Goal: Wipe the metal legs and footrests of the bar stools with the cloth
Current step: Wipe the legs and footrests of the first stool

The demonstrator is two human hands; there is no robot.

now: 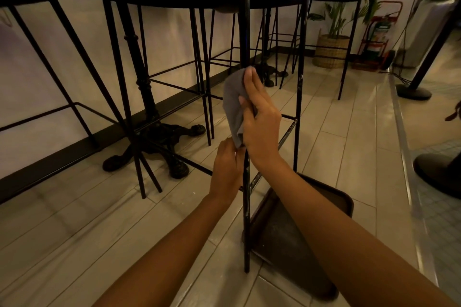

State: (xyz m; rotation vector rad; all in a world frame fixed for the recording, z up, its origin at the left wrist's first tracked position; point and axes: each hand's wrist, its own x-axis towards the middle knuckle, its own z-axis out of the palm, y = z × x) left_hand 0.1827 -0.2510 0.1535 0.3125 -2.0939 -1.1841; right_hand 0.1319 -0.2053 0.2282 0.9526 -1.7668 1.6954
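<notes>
**Wrapping the cloth round the near stool leg**

Pressing the grey cloth [233,104] against the near stool leg [246,197], the right hand [260,122] has its grip closed over the fabric so it hugs the metal. Just below, at six o'clock of the cloth, the left hand [227,169] pinches its hanging corner, likely to keep it taut. A dark tray [344,203] lies on the pale tiled floor [74,227]; a potted palm [334,30] stands at two o'clock.
</notes>
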